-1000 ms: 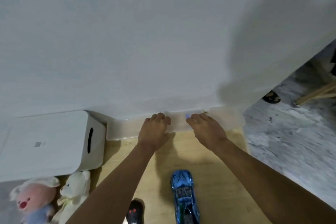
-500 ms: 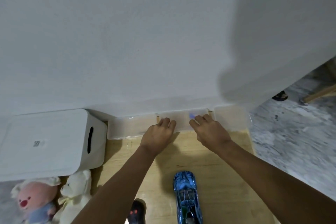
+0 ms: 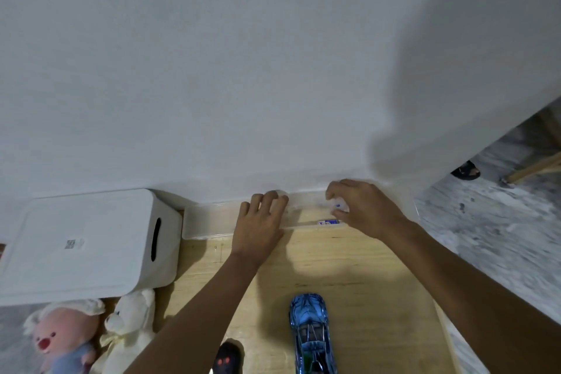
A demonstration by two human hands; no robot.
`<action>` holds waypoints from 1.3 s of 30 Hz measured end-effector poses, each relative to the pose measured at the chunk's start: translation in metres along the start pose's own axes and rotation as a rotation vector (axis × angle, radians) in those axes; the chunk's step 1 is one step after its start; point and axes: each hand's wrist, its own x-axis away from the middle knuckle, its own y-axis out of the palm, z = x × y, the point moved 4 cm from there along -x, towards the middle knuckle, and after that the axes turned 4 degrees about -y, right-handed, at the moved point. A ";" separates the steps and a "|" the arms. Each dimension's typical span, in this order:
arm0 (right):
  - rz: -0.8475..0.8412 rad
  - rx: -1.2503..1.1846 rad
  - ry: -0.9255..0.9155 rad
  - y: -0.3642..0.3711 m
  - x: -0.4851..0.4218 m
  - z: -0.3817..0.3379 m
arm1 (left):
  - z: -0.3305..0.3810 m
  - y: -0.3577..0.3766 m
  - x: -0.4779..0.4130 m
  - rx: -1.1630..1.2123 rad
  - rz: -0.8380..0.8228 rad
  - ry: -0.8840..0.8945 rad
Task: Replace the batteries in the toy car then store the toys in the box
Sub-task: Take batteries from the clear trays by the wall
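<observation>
A shallow clear plastic box [image 3: 206, 222] lies against the white wall at the far edge of the wooden surface [image 3: 364, 282]. My left hand [image 3: 261, 222] presses flat on its front edge, fingers lying over the top. My right hand [image 3: 364, 209] has curled fingers that pinch the box's clear lid at a small white piece with a blue dot [image 3: 338, 206]. A blue-and-white label [image 3: 328, 222] shows inside the box under that hand. The blue toy car [image 3: 312, 334] stands near me, nose toward the wall. A black remote with red buttons [image 3: 226, 358] lies left of it.
A white lidded storage box [image 3: 85, 243] with a handle slot stands at the left. In front of it lie a pink plush toy [image 3: 60, 340] and a white teddy bear [image 3: 130, 325]. Grey floor, a dark slipper [image 3: 466, 170] and a wooden leg [image 3: 534, 167] are at the right.
My right hand has risen from the front of the clear box and its fingers have curled onto the lid; a blue-and-white label now shows beneath. My left hand stays pressed on the box.
</observation>
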 end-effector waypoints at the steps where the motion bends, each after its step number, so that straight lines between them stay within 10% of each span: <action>1: 0.089 -0.013 0.012 -0.005 0.002 0.002 | 0.000 0.000 0.001 0.013 0.009 -0.028; 11: 0.583 -0.094 0.083 0.009 0.015 -0.009 | 0.002 -0.005 0.010 0.032 0.062 -0.110; 21: -0.132 0.351 0.111 0.048 -0.017 -0.003 | -0.001 -0.001 0.011 0.009 0.073 -0.132; 28: -0.258 0.647 0.174 0.057 -0.030 -0.016 | -0.001 0.001 0.012 0.045 0.052 -0.143; 39: -0.184 -0.066 0.128 0.031 -0.012 -0.014 | -0.002 0.001 0.011 0.039 0.060 -0.122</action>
